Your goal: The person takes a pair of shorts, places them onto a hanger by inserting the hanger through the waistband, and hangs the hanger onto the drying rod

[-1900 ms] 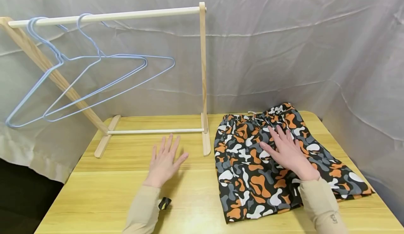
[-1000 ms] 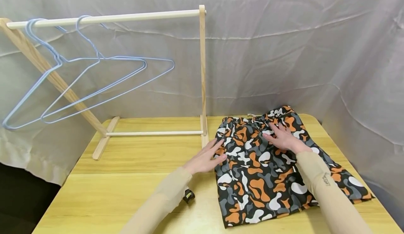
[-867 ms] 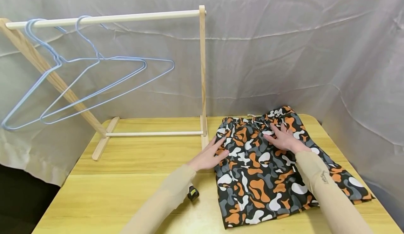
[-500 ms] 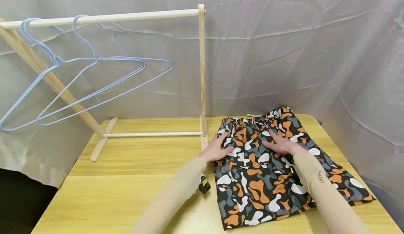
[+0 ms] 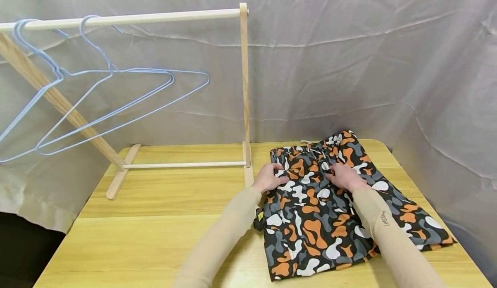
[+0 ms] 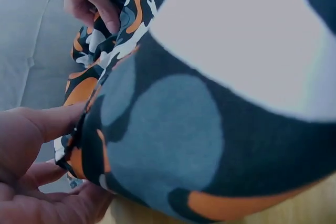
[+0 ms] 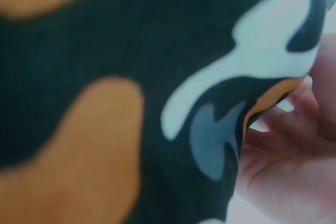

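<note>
Camouflage-print shorts (image 5: 330, 210) lie flat on right half of wooden table (image 5: 155, 232), waistband at far end, long axis running away from person. Left hand (image 5: 269, 178) pinches waistband's left part, right hand (image 5: 343, 176) its middle; fingers curled into cloth, both equally near.

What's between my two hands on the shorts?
In the head view, only patterned shorts fabric lies between the left hand and right hand.
</note>
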